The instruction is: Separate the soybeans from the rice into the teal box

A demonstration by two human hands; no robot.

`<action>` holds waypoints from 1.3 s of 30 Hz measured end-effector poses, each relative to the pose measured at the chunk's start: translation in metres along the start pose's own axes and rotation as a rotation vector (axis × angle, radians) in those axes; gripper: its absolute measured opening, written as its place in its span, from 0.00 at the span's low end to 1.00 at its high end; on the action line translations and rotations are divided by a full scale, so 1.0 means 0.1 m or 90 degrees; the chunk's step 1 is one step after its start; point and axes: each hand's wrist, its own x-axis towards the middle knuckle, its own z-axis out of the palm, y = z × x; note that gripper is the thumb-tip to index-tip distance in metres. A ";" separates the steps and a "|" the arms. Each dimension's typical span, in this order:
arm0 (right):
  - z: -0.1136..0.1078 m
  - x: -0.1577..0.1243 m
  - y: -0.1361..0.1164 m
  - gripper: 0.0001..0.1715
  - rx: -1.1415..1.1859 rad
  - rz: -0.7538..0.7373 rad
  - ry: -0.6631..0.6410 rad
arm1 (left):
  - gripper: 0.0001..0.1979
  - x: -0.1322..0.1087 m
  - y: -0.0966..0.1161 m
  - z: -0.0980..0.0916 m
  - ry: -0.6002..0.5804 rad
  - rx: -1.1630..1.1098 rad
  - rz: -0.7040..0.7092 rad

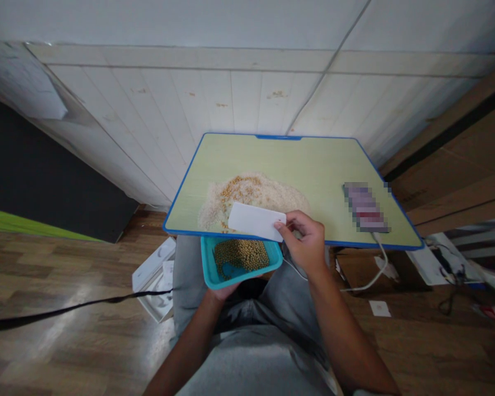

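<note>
"Supporting a teal, rounded-rectangular tub from below, the left hand is noted nearest the body. Is its grip confirmed?"

"Cannot tell; the fingers are mostly hidden beneath. The tub sits above the lap, just at the near edge of the surface."

"Contents?"

"Small, round, tan-green beans, with a bare patch of the bottom showing toward the near side."

"And the right hand?"

"Clamped on a flat, white, rectangular card, thumb on top at the card's right end. The card extends leftward over the near part of the surface. Whether it touches anything beneath cannot be told."

"Beyond the card?"

"A spread heap of pale, fine grains lies on the pale green, blue-rimmed, rectangular surface. Orange-yellow round beans are scattered among them, mostly toward the heap's left and far side."

"Other items?"

"A blurred-out, flat, rectangular device rests at right, well apart from the heap. Furthest off stands a white panelled wall, marked with brownish patches."
</note>
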 end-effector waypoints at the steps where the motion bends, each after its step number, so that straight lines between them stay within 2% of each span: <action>1: 0.00 0.00 0.00 0.10 0.000 -0.003 -0.002 | 0.31 0.00 0.00 0.00 0.001 0.003 -0.004; 7: 0.01 0.02 0.02 0.10 -0.011 -0.001 0.023 | 0.28 -0.02 0.00 0.04 -0.021 0.035 0.012; 10: 0.01 0.03 0.02 0.10 -0.010 -0.003 0.009 | 0.30 -0.02 -0.01 0.05 -0.022 0.031 0.023; 14: 0.02 0.03 0.01 0.09 -0.002 -0.018 -0.003 | 0.32 -0.02 -0.01 0.05 0.005 0.029 0.026; 23: 0.00 0.02 0.02 0.08 0.012 -0.043 -0.011 | 0.25 -0.03 -0.02 0.15 0.083 0.084 0.044; 33: -0.05 0.00 0.01 0.08 0.007 -0.025 0.004 | 0.26 -0.06 -0.02 0.17 0.074 0.073 0.038; 39: 0.04 -0.08 -0.05 0.09 0.014 -0.040 -0.025 | 0.25 -0.04 -0.02 0.12 0.084 0.068 0.024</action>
